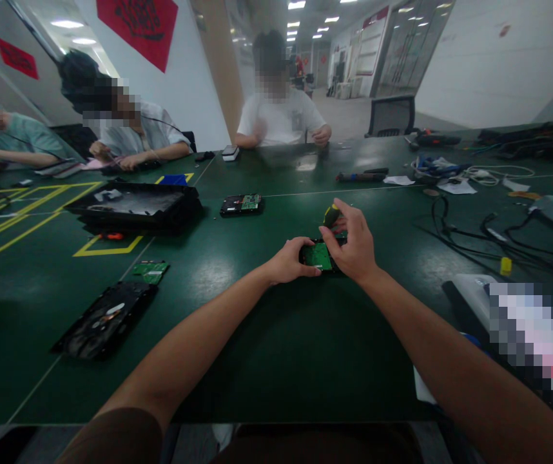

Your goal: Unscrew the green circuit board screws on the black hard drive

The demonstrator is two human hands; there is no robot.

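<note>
On the green table before me lies a hard drive (318,256), its green circuit board facing up. My left hand (292,260) grips the drive's left end between thumb and fingers. A screwdriver with a black and yellow handle (330,215) is pinched in my right hand (354,245), above the drive's right part. The screwdriver's tip is hidden behind that hand. Left of me rests a black drive casing (107,319), with a loose green circuit board (151,271) just beyond it. Another hard drive (241,204) lies farther back.
A black tray (136,205) stands at the left near yellow tape lines. Black cables (474,241) and a bundle of white cable (492,173) lie at the right. Pliers-like tools (362,175) lie toward the far side. Several people sit across the table (267,348).
</note>
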